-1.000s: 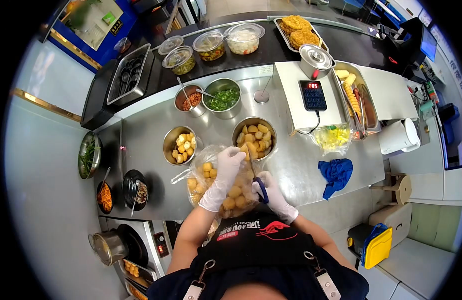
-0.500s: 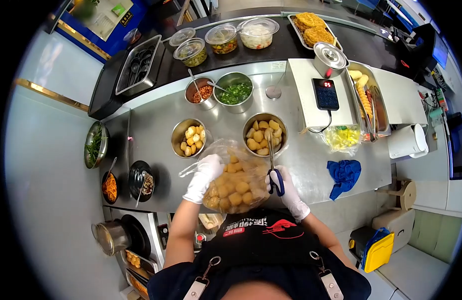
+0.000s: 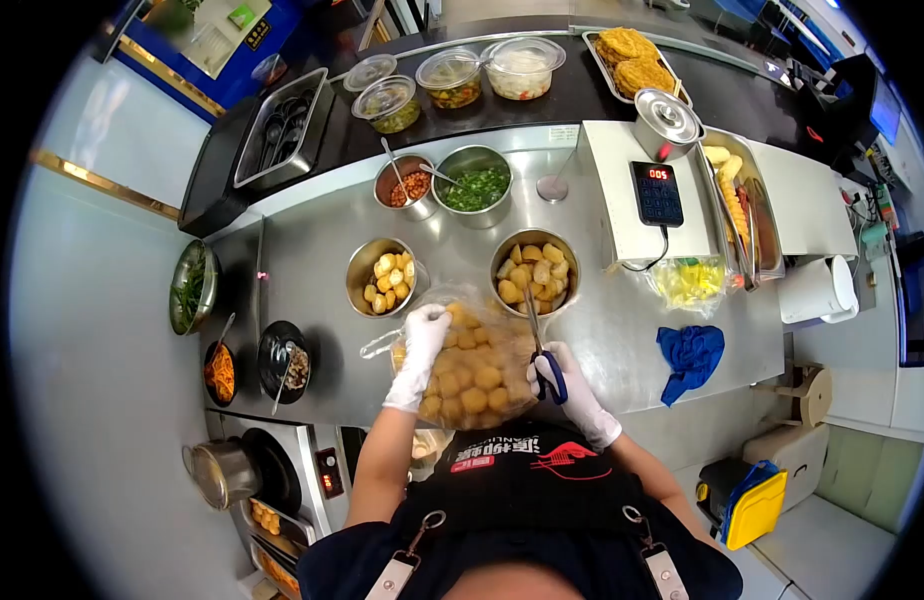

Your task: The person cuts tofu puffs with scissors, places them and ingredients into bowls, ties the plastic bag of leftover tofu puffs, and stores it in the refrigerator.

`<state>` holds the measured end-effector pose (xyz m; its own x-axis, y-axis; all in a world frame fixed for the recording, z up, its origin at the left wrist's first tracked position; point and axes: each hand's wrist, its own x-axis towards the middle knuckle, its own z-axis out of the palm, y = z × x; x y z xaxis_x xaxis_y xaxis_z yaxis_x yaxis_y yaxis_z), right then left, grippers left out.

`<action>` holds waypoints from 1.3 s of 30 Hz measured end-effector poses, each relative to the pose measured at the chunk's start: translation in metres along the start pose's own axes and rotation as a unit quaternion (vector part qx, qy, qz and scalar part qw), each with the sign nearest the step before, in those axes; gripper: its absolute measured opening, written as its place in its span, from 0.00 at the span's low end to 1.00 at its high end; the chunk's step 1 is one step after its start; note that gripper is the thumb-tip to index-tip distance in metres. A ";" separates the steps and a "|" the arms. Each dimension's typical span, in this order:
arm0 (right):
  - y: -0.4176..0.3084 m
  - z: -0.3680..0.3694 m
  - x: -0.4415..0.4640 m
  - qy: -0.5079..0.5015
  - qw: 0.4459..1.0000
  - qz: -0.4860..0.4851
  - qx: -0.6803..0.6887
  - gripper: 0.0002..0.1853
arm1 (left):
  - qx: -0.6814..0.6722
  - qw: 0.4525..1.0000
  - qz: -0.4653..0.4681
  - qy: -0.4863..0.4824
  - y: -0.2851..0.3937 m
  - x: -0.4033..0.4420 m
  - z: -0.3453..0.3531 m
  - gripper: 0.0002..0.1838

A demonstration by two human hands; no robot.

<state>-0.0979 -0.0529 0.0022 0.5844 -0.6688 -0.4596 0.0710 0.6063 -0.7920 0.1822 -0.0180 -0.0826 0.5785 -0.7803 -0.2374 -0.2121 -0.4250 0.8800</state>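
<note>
Steel counter (image 3: 622,350) below, the right hand (image 3: 572,382) clasps scissors (image 3: 534,330); the left hand (image 3: 420,345), grip unclear, touches a plastic bag (image 3: 462,293).

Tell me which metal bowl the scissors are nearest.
The rightmost open metal bowl, with golden pieces inside: the scissors in the right hand overlap its near side in view, while every other bowl is clear of them.

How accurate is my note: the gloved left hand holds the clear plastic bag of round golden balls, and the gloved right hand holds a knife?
One error: the head view shows scissors, not a knife, in the gloved right hand. The gloved left hand does hold the clear plastic bag of round golden balls.
</note>
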 end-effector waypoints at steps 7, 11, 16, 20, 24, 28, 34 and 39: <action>0.011 0.001 0.000 -0.051 0.996 -0.006 -0.077 0.21 | -0.402 0.907 -0.113 -0.059 0.083 -0.040 -0.009 0.12; 0.015 0.004 -0.003 -0.065 0.988 -0.032 -0.135 0.24 | -0.383 0.918 -0.087 -0.060 0.119 -0.040 0.014 0.12; 0.011 0.004 -0.004 -0.050 0.990 -0.035 -0.128 0.27 | -0.358 0.925 -0.081 -0.095 0.129 -0.040 0.035 0.11; 0.013 -0.003 -0.003 -0.056 0.990 -0.035 -0.127 0.27 | -0.266 0.952 -0.081 -0.129 0.137 -0.037 0.030 0.10; 0.013 -0.005 -0.001 -0.064 0.991 -0.024 -0.116 0.27 | -0.234 0.957 -0.070 -0.154 0.134 -0.030 0.028 0.09; 0.011 -0.003 0.005 -0.060 0.995 -0.016 -0.078 0.24 | -0.244 0.955 -0.063 -0.155 0.132 -0.034 0.035 0.09; 0.007 -0.001 0.006 -0.036 0.998 -0.005 -0.052 0.20 | -0.212 0.957 -0.037 -0.193 0.139 -0.034 0.037 0.06; 0.006 0.000 0.008 0.000 0.998 -0.057 -0.036 0.17 | -0.210 0.954 -0.066 -0.206 0.142 -0.021 0.040 0.08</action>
<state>-0.0932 -0.0547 -0.0063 0.5757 -0.7313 -0.3657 0.0789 0.4949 -0.8654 0.1083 -0.0798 0.0307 0.2025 -0.8834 -0.4226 0.2247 -0.3781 0.8981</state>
